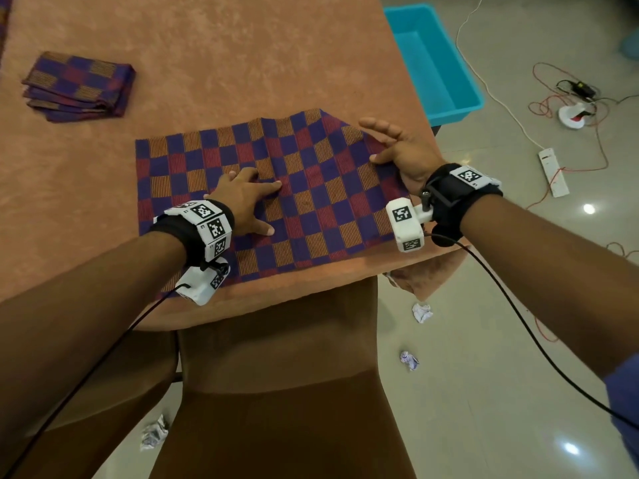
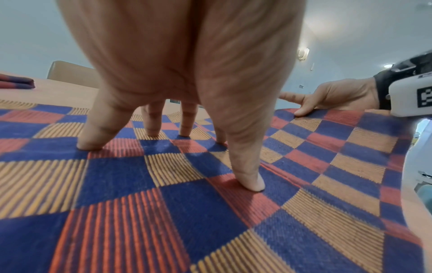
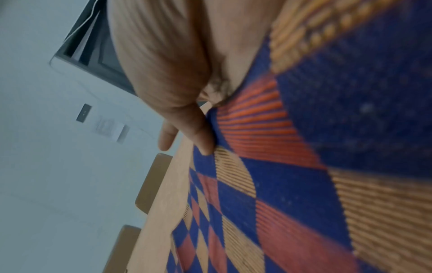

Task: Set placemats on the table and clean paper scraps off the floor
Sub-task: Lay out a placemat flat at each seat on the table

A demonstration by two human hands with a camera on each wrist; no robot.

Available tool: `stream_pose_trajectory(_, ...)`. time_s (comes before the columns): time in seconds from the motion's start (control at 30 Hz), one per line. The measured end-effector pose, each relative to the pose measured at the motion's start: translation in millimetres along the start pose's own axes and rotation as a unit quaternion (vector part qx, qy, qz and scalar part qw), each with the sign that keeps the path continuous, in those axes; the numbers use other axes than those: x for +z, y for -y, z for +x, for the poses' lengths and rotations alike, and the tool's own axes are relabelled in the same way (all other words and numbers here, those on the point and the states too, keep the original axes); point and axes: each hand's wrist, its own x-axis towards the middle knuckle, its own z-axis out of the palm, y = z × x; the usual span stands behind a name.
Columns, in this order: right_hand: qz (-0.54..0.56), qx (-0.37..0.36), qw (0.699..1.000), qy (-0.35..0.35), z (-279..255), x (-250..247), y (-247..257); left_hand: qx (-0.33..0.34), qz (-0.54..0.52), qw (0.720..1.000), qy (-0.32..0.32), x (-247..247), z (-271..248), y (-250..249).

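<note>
Left hand [image 1: 242, 202] spread flat on placemat [image 1: 311, 188], right hand [image 1: 397, 150] open w/ thumb on its edge; folded stack [image 1: 79, 86] on bench [image 1: 242, 57], chair [image 1: 276, 375], paper scraps [image 1: 422, 312] on floor [image 1: 484, 375].

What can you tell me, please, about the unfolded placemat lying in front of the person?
The unfolded placemat is a woven, ribbed-looking cloth checked in blue, red and orange. It lies spread flat on the table near its front edge, with faint crease lines and a slightly raised far right corner. The left hand presses on its middle with spread fingertips; the right hand rests along its right edge, thumb on the cloth.
</note>
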Motion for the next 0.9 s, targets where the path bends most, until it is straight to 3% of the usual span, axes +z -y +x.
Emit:
stream_pose_trajectory(0.2,-0.002,-0.097,0.995,-0.025,-24.8,-12.5,8.0,-0.004,-0.011,1.0,0.005,-1.9,-3.5,-2.5)
stream_pose_trajectory(0.27,-0.113,-0.109,0.986,-0.056,-34.7,-15.6,-1.9,-0.004,-0.011,1.0,0.004,-1.7,-3.2,-2.6)
stream_pose_trajectory(0.37,-0.286,-0.016,0.955,-0.081,-35.4,-20.3,-24.2,-0.005,-0.001,1.0,0.011,-5.2,-4.3,-5.0)
stream_pose_trajectory(0.43,-0.281,0.03,0.956,-0.075,-28.6,-20.3,-30.7,-0.002,0.005,1.0,0.01,-7.5,-5.1,-7.6)
stream_pose_trajectory(0.53,-0.158,0.016,0.98,-0.122,-9.7,-12.5,-15.6,-0.008,-0.004,1.0,0.008,-8.9,-6.6,-8.8)
stream_pose_trajectory(0.6,-0.1,0.026,0.989,-0.103,5.0,-8.6,-3.1,-0.013,-0.01,1.0,0.013,-9.7,-8.2,-9.7)
stream_pose_trajectory(0.8,-0.143,0.043,0.987,-0.056,56.4,-7.8,5.0,-0.02,-0.022,0.999,0.015,-9.8,-9.6,-8.5)
stream_pose_trajectory(0.9,-0.206,-0.025,0.975,-0.081,66.3,-11.4,16.1,-0.023,-0.027,0.999,0.014,-9.1,-8.9,-8.3)
